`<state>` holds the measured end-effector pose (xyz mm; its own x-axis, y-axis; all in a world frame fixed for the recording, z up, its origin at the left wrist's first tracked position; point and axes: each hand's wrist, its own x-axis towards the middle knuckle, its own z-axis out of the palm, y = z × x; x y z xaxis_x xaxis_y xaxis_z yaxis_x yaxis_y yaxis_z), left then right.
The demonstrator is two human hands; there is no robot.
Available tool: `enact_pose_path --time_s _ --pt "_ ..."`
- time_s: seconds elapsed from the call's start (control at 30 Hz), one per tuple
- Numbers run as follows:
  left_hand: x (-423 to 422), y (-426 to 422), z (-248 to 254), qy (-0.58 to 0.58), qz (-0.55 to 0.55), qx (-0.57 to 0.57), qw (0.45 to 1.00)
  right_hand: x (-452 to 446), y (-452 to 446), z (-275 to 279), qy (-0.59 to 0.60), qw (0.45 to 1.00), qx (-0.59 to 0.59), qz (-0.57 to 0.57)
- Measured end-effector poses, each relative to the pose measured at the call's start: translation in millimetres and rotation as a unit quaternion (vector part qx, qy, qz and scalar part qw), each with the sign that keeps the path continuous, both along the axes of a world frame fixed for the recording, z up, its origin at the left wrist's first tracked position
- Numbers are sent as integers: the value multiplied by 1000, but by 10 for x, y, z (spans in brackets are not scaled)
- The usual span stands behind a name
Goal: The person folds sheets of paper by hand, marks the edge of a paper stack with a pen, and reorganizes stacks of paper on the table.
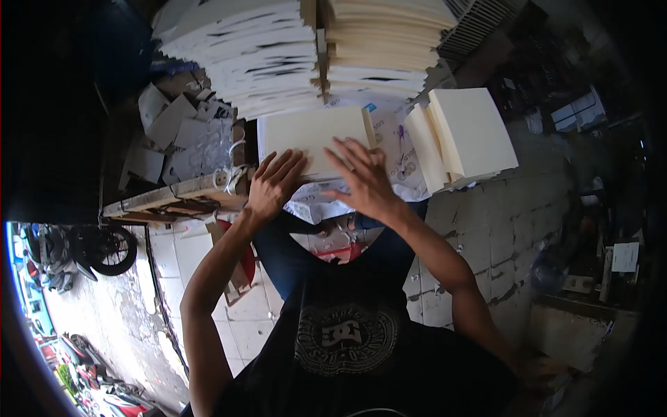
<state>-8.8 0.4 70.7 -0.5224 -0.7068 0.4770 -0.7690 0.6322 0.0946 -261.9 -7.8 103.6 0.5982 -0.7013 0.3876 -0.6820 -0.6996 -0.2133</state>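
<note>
A cream-coloured sheet or stack of sheets (313, 128) lies flat on the printed paper covering (390, 139) in front of me. On its lower left part rests my left hand (278, 182), palm down, with the fingers stretched out. My right hand (359, 174) is over the sheet's right part, fingers spread and slightly bent, holding nothing; whether it touches the sheet I cannot tell. A purple pen-like object (401, 132) lies to the right of the sheet.
Tall stacks of white (260, 62) and cream sheets (382, 45) stand behind. Another thick stack (472, 132) sits at the right. Scraps fill a wooden-edged bin (174, 194) at the left. A motorcycle wheel (114, 249) shows at the lower left.
</note>
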Motion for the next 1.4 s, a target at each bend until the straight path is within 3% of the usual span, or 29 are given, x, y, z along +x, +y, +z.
enact_pose_path --time_s 0.17,0.37,0.5,0.57,0.63,0.77,0.8,0.9,0.93,1.03,1.13,1.23,1.33,1.4 --pt "4 18 567 19 -44 -36 998 271 -213 112 -9 995 -61 80" --pt "189 572 1727 95 -53 -41 993 -353 -20 1477 -32 990 52 124" --pt "390 1140 1859 241 107 -17 964 -897 -234 2306 -145 976 124 103" --pt "487 1354 1598 304 197 6 932 -1028 -386 2679 -185 981 -50 17" --pt "509 1499 1328 328 255 77 906 -1000 -664 2974 -193 942 -273 -23" --pt "330 1805 971 341 328 245 846 -916 -1278 3125 -248 838 -480 -73" --pt "340 1883 883 334 318 269 846 -934 -1327 3119 -286 824 -481 -89" --pt "343 1970 627 323 310 307 840 -984 -1517 3236 -251 739 -619 -90" --pt "353 1957 583 311 305 309 845 -974 -1560 3237 -218 736 -635 -84" --pt "313 1817 606 274 283 326 859 -1018 -2058 2764 -171 821 -544 -29" --pt "183 1608 830 268 236 316 879 -935 -2299 1968 -78 944 -321 14" --pt "88 1501 1061 264 203 298 895 -806 -2189 1731 -10 957 -289 1" --pt "29 1501 1081 258 195 287 902 -896 -2030 1929 -58 935 -351 -9" --pt "36 1490 1026 255 181 274 910 -1182 -1704 1985 -192 941 -272 -54"
